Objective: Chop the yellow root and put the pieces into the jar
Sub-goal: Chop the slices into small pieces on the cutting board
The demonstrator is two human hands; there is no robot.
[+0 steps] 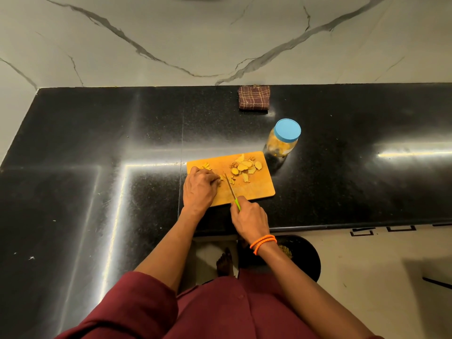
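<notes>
Your left hand (199,187) fingers pin yellow root pieces (221,179) on the orange wooden cutting board (254,189) near the black surface's (97,143) front edge; your right hand (248,217) fingers grip the green-handled knife (232,190).

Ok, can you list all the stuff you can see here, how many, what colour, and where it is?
Rectangular wooden cutting board: one, orange-tan, on the counter near its front edge.
Sliced yellow root pieces: a pile, pale yellow, far right part of the board; a few more by the left hand.
Small knife with green handle: one, blade on the board.
Clear jar with blue lid: one, lid on, yellow pieces inside, just beyond the board's right corner.
Folded checked cloth: one, maroon, against the marble wall.
Polished black stone counter: one.
Dark round bin: one, on the floor.
Orange bangles: two, right wrist.
Left hand: holding root down.
Right hand: gripping the knife.
</notes>
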